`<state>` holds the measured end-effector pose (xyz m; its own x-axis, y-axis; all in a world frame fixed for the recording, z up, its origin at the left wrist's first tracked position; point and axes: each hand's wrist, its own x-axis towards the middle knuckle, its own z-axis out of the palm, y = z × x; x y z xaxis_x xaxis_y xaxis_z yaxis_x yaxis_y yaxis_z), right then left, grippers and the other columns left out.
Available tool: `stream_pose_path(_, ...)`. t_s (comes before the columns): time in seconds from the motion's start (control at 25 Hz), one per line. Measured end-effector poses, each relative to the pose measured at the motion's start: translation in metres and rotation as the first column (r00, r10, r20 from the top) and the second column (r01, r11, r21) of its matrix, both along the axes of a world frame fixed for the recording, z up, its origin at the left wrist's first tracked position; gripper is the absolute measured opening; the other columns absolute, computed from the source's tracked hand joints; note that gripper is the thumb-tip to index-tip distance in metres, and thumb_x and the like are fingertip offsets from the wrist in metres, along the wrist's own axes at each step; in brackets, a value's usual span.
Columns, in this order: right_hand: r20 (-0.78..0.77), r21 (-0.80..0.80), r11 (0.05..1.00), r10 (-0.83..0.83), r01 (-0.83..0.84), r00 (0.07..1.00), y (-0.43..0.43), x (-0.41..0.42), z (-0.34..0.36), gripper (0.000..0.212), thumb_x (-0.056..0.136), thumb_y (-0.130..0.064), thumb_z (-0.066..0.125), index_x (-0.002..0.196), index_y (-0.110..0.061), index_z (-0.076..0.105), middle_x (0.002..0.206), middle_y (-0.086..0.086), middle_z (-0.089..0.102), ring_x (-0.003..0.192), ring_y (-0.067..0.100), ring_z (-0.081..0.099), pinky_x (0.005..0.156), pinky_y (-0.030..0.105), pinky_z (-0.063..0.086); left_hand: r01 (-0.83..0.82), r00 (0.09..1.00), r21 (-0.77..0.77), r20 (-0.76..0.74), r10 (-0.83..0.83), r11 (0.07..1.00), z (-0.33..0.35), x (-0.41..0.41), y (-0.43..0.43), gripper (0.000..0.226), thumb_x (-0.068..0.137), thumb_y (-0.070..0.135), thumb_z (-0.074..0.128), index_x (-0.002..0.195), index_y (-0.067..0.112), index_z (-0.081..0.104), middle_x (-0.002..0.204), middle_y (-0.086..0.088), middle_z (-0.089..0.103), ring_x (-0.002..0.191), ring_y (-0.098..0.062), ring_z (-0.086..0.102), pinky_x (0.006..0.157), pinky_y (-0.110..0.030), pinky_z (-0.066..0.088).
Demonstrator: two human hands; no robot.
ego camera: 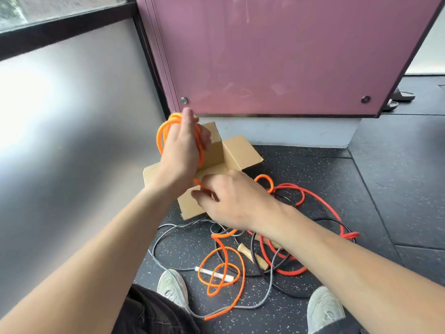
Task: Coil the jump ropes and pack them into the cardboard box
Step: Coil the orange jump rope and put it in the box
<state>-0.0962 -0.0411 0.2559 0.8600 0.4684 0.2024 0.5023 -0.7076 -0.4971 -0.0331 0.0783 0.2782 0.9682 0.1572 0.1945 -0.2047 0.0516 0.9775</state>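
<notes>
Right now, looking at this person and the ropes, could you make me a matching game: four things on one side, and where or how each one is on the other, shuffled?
Things:
1. left hand
2. right hand
3. cardboard box
4. red rope

States:
A. open on the floor, beyond the hands
B. lying loose on the floor, untouched
C. wound round with coils of the orange rope
D. pinching a single strand of the orange rope

Pairs: 1-C, 2-D, 3-A, 4-B

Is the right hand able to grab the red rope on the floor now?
Probably not yet: the right hand pinches the orange rope running to the coil on the left hand. The red rope lies mostly uncovered on the floor beside it.
</notes>
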Motion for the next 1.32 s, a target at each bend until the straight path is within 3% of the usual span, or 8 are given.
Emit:
stream_pose_path(0.12,0.179,-0.205,0.975,-0.050,0.087,0.983,-0.015,0.002,0.013,0.013,0.086,-0.028,0.060,0.089,-0.018,0.066,0.085,0.016,0.069,0.086,0.040,0.065,0.064,0.034,0.038,-0.086,0.995,0.757,0.096,0.021,0.647,-0.013,-0.004,-0.003,0.053,0.104,0.048,0.033,0.068,0.011,0.047,0.063,-0.002,0.049,0.066,-0.028,0.050,0.066,-0.037,0.034)
stream_pose_path(0.24,0.241,-0.185,0.951,-0.200,0.248,0.950,-0.044,0.016,0.020,0.019,0.077,-0.006,0.057,0.072,-0.023,0.053,0.069,0.004,0.054,0.073,0.035,0.058,0.060,0.032,0.031,0.135,0.986,0.862,-0.167,0.021,0.488,-0.004,-0.006,-0.003,0.053,0.106,0.046,0.033,0.066,0.014,0.048,0.061,0.000,0.053,0.065,-0.025,0.053,0.061,-0.033,0.033)
stream_pose_path(0.4,0.463,-0.056,0.968,-0.193,0.246,0.865,-0.066,0.038,0.007,0.029,0.067,0.004,0.048,0.064,-0.023,0.038,0.060,-0.003,0.039,0.056,0.031,0.046,0.056,0.030,0.023,0.683,0.690,0.376,-0.613,-0.384,0.626,-0.009,-0.022,-0.020,0.049,0.106,0.046,0.033,0.074,0.012,0.046,0.044,0.003,0.037,0.044,-0.015,0.033,0.050,-0.027,0.030)
stream_pose_path(0.52,0.593,0.089,0.973,-0.225,0.214,0.774,-0.083,0.056,-0.001,0.028,0.075,0.004,0.044,0.062,-0.020,0.039,0.068,-0.004,0.037,0.067,0.024,0.040,0.060,0.031,0.031,0.785,0.469,-0.052,-0.601,-0.648,0.617,-0.003,-0.024,-0.006,0.045,0.100,0.051,0.037,0.075,0.014,0.044,0.044,0.006,0.024,0.037,-0.009,0.019,0.043,-0.022,0.030)
stream_pose_path(0.64,0.362,0.283,0.944,-0.271,0.172,0.892,-0.099,0.062,-0.007,0.035,0.079,-0.009,0.081,0.062,-0.014,0.051,0.074,-0.004,0.045,0.068,0.010,0.043,0.061,0.023,0.034,0.822,0.381,-0.193,-0.512,-0.770,0.536,0.005,-0.027,0.010,0.039,0.097,0.049,0.044,0.075,0.017,0.047,0.043,0.009,0.025,0.036,-0.006,0.021,0.048,-0.023,0.031)
stream_pose_path(0.96,-0.226,0.645,0.745,-0.029,0.172,0.974,-0.111,0.048,0.009,0.013,0.086,-0.001,0.074,0.096,-0.008,0.077,0.078,0.003,0.079,0.070,0.012,0.074,0.067,0.020,0.058,0.656,0.724,0.207,-0.443,-0.528,0.726,-0.003,-0.015,0.026,0.027,0.092,0.033,0.066,0.067,0.024,0.072,0.056,0.005,0.049,0.047,-0.011,0.045,0.060,-0.040,0.015)
stream_pose_path(1.16,-0.334,0.815,0.367,-0.332,0.447,0.882,-0.118,0.061,0.013,0.015,0.101,-0.009,0.058,0.107,-0.013,0.071,0.083,0.002,0.076,0.073,0.011,0.076,0.056,0.018,0.053,0.608,0.769,0.306,-0.458,-0.447,0.733,0.001,-0.016,0.020,0.025,0.091,0.029,0.068,0.071,0.015,0.064,0.063,-0.001,0.059,0.060,-0.014,0.051,0.061,-0.024,0.037)
stream_pose_path(1.32,-0.534,0.815,0.118,-0.229,0.568,0.814,-0.114,0.063,0.014,0.023,0.101,-0.004,0.051,0.103,-0.015,0.070,0.081,0.009,0.073,0.050,0.007,0.058,0.043,0.016,0.030,0.588,0.781,0.346,-0.476,-0.404,0.731,-0.002,-0.020,0.012,0.033,0.093,0.023,0.068,0.063,0.018,0.058,0.061,-0.002,0.058,0.056,-0.013,0.049,0.050,-0.014,0.038)
